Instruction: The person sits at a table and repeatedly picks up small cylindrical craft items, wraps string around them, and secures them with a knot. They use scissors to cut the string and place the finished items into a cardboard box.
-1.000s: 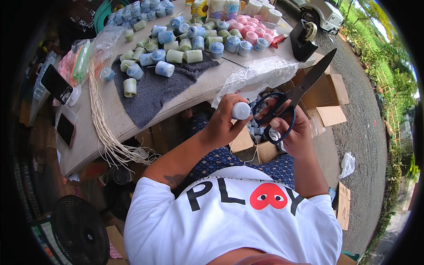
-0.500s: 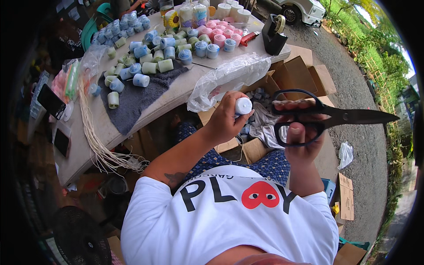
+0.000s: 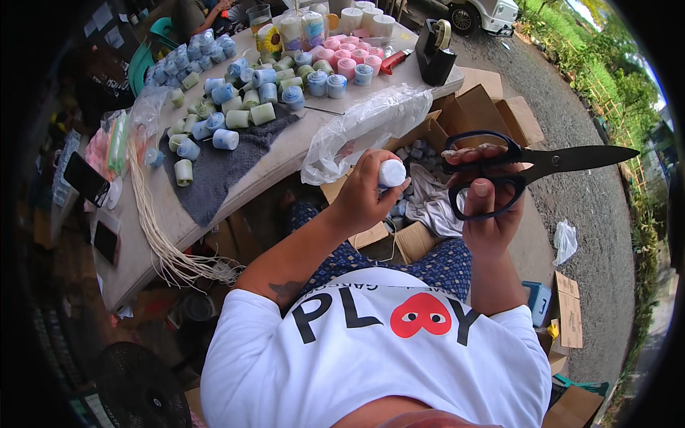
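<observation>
"Cardboard box, flaps spread, just off the near edge of the table: what's in it?"

"Small grey-blue pieces, a heap of them. A pale cloth lies at the right; whether inside or over the rim, I can't tell."

"And those brown flaps farther right?"

"They stand open too. I can't tell if they belong to the same box."

"Where's the candle being handled?"

"The pale candle is in the left hand, in front of that heap. The fingers curl round its side, leaving the white end uncovered."

"The right hand?"

"It holds dark-handled scissors: fingers in the far loop, thumb at the near one, blades together and pointing right, well apart from the candle."

"Other containers?"

"A clear cup on the far side of the table; its contents are too small to make out. On the left, a clear bag, crumpled, contents unclear. Nearer the middle, a thin plastic sheet hangs over the near edge."

"The dispenser at the far right?"

"Black, with a roll of tape in it. Pink candles stand left of it."
</observation>
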`<state>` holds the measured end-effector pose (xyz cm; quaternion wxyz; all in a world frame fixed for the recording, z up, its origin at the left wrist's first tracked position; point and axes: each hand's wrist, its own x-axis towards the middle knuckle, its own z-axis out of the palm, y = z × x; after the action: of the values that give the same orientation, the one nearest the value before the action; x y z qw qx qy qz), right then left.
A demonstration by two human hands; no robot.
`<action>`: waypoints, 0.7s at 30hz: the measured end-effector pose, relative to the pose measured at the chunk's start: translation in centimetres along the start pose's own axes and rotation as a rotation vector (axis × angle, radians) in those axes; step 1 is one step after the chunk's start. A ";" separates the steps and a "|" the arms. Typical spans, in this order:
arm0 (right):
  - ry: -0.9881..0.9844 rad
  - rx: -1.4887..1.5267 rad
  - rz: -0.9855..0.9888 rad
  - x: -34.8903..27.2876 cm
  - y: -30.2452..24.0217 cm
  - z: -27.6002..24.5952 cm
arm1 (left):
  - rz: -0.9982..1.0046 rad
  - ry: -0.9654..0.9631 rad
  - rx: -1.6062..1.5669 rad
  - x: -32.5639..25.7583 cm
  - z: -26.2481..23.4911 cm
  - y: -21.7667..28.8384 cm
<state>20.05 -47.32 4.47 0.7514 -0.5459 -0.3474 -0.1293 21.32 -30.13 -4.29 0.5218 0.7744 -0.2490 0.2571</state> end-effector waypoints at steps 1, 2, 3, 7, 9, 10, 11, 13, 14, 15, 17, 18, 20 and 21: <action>-0.021 -0.060 0.023 -0.5 1.2 -0.4 | 0.009 0.007 -0.007 0.2 0.0 0.3; -0.008 -0.064 0.060 -0.9 2.3 -0.6 | -0.005 0.010 -0.050 0.2 -0.3 0.5; -0.027 -0.127 0.116 -0.7 2.7 -0.9 | -0.049 -0.007 -0.110 0.1 -0.6 0.3; -0.189 -0.631 0.290 0.5 5.8 -3.2 | -0.157 -0.108 -0.105 -1.2 -3.0 -0.5; -0.351 -0.853 0.162 1.8 7.6 -2.6 | -0.305 -0.235 -0.026 -3.1 -4.6 -0.1; -0.444 -0.910 0.105 2.5 8.5 -1.5 | -0.449 -0.270 -0.144 -4.3 -5.1 -0.1; -0.542 -0.960 0.046 3.3 9.7 0.0 | -0.512 -0.308 -0.192 -5.4 -5.8 -0.3; -0.668 -0.911 -0.118 4.5 12.3 4.5 | -0.642 -0.399 -0.301 -7.3 -6.8 -0.4; -0.720 -0.911 -0.119 4.9 13.8 6.7 | -0.695 -0.408 -0.357 -6.7 -7.3 0.9; -0.772 -0.906 -0.125 5.4 15.3 8.9 | -0.746 -0.369 -0.440 -6.6 -7.8 1.4; -0.783 -0.908 -0.159 5.9 19.1 11.8 | -0.854 -0.298 -0.616 -6.6 -8.7 1.6; -0.724 -0.844 -0.159 6.3 19.5 11.9 | -0.792 -0.191 -0.695 -6.9 -8.9 1.2; -0.603 -0.726 -0.158 6.8 20.1 12.0 | -0.803 -0.112 -0.784 -7.3 -9.9 0.2; -0.556 -0.691 -0.088 6.8 19.4 11.6 | -0.802 -0.058 -0.827 -7.5 -10.2 -0.4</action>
<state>31.69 -28.32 -3.36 0.3965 -0.7637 -0.4956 -0.1181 14.56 -19.55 -6.16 0.8309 0.5464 -0.0299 -0.1008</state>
